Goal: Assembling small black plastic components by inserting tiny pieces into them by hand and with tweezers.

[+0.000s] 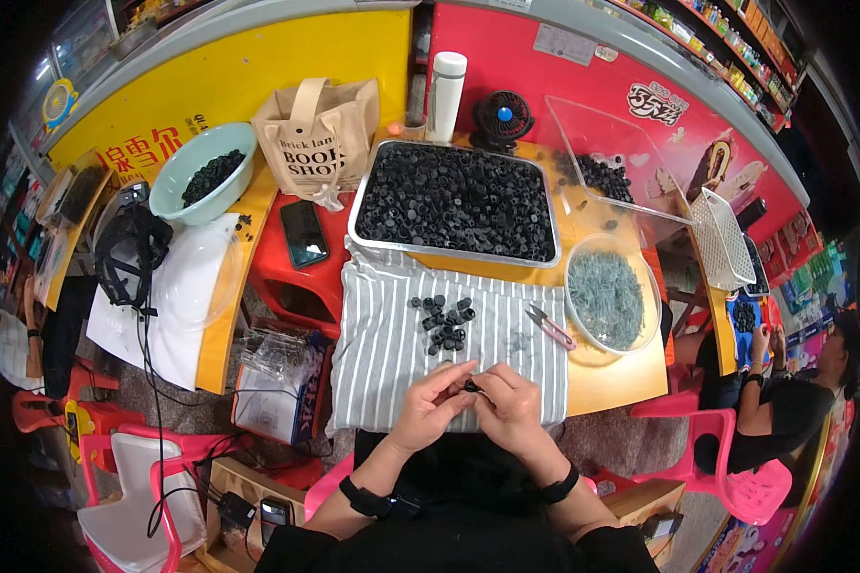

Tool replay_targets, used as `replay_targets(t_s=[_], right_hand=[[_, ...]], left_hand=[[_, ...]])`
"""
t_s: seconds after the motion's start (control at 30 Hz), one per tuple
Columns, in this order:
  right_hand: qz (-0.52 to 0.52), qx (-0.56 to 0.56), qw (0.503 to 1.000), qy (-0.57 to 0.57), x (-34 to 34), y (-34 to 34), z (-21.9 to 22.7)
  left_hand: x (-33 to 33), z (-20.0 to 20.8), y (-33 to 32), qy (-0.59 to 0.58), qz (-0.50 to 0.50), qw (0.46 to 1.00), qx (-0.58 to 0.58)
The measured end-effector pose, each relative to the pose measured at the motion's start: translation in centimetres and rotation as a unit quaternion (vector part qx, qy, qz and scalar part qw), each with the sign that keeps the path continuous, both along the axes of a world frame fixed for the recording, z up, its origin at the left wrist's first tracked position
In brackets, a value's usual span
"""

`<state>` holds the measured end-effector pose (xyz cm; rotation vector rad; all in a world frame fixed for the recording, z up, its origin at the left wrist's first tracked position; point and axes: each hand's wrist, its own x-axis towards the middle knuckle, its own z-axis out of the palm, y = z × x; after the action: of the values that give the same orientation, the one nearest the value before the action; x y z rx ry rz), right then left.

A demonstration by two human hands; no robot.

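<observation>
Just above the near edge of a grey-and-white striped cloth [377, 344], my left hand [435, 406] and my right hand [509, 406] meet fingertip to fingertip. A small black cap-like part [471, 387] is pinched between them, mostly covered by the fingers. Beyond the hands, a loose pile of similar black parts [443, 327] lies on the cloth. Snips with pink handles [554, 332] rest at the cloth's right side. Behind the cloth, a metal tray [354, 224] is filled with black parts. To its right stands a round tub of thin grey-green translucent strands [607, 298].
A tote bag [320, 143], white bottle [445, 95] and small fan [504, 119] stand behind the tray. Left are a phone [303, 234] on a red stool and a pale green basin [183, 205]. A clear panel [621, 158] and white basket [721, 239] stand right, near a seated person [784, 411].
</observation>
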<state>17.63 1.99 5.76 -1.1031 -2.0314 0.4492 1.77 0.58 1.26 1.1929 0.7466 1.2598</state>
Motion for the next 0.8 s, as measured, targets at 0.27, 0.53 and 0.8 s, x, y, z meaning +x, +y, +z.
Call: replay_targets(t_s=[0.27,0.53,0.8], right_hand=[[-0.043,0.001,0.999,0.02,0.2,0.3,0.8],[-0.101,-0.065,0.987,0.11,7.5,7.9,6.1],[-0.123,-0.033,0.986,0.108,10.9,15.9,10.7]], left_hand=[[0.8,0.5,-0.1,-0.006,-0.006,1.0,-0.027],[0.3,-1.5,-0.2,-0.129,0.005,0.99,-0.053],[0.2,0.3,-0.2,-0.093,-0.009,0.994,-0.054]])
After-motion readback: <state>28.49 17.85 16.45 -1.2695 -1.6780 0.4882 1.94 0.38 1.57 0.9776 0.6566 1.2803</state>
